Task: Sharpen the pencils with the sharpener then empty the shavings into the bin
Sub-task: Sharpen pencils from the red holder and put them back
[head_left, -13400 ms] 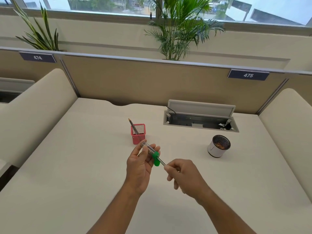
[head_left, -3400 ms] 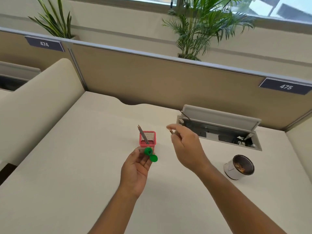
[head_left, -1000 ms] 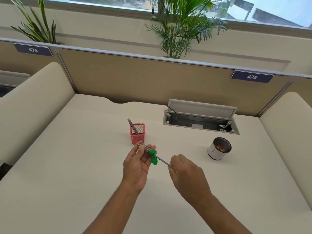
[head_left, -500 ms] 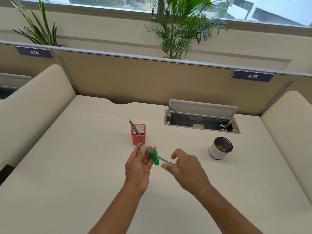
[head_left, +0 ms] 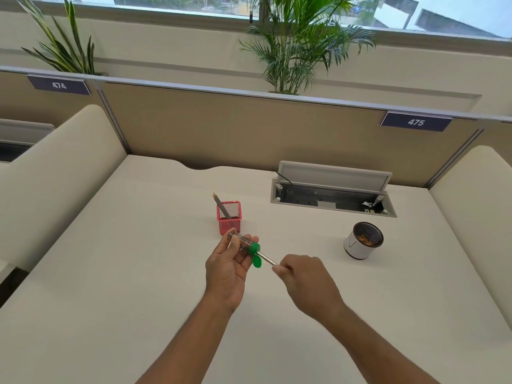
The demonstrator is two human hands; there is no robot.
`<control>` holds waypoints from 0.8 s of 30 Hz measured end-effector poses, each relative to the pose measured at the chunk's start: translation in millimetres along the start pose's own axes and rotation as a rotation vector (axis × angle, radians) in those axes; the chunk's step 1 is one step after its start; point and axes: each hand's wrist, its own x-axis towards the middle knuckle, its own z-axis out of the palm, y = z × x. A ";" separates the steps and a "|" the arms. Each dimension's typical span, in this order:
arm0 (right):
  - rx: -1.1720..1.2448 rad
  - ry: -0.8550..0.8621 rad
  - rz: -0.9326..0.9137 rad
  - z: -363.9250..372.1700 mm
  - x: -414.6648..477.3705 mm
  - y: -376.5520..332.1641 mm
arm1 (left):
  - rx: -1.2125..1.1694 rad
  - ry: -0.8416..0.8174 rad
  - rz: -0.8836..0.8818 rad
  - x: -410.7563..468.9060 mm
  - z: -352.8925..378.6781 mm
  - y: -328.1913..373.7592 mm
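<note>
Pencil (head_left: 267, 258) slim, in clear tubular green-capped sharpener (head_left: 246, 245); left hand (head_left: 227, 270) grips sharpener, right hand (head_left: 302, 275) pinches pencil.

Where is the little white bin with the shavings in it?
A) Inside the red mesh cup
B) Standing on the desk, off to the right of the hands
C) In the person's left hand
B: the white bin stands upright on the desk, to the right of both hands, touched by neither.

Left hand (head_left: 228, 268) cupped palm-up — right hand (head_left: 306, 281) pinched shut.
</note>
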 end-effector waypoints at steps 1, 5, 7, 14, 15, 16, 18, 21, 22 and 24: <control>0.177 -0.097 0.080 -5.0 1.6 -0.6 | 0.007 -0.010 -0.009 -0.2 -0.6 0.3; 0.292 -0.119 0.116 -10.4 -0.4 -5.7 | 0.006 -0.024 -0.017 -1.7 -1.4 0.8; 0.197 -0.034 0.086 -5.3 -3.6 -7.0 | 0.011 -0.016 -0.006 -0.4 -1.1 -0.4; -0.426 0.326 -0.288 6.5 -12.0 -2.7 | -0.022 0.014 0.004 -5.0 0.4 -2.6; -0.447 0.318 -0.297 6.6 -13.3 -3.2 | -0.022 0.011 0.001 -5.0 0.4 -3.2; -0.438 0.289 -0.272 9.0 -13.7 -3.8 | -0.019 0.005 0.000 -4.9 0.6 -3.2; -0.230 0.177 -0.073 7.0 -11.5 -7.8 | -0.011 -0.016 -0.003 -4.8 0.5 -2.0; 0.563 -0.167 0.307 -6.5 -3.8 -4.8 | 0.003 -0.054 -0.019 -6.1 1.3 0.6; 0.671 -0.233 0.357 -10.2 -3.1 -3.6 | 0.005 -0.060 -0.024 -7.1 1.7 0.5; 0.614 -0.210 0.313 -13.6 -3.7 -5.0 | -0.003 -0.063 -0.025 -8.6 3.3 -0.4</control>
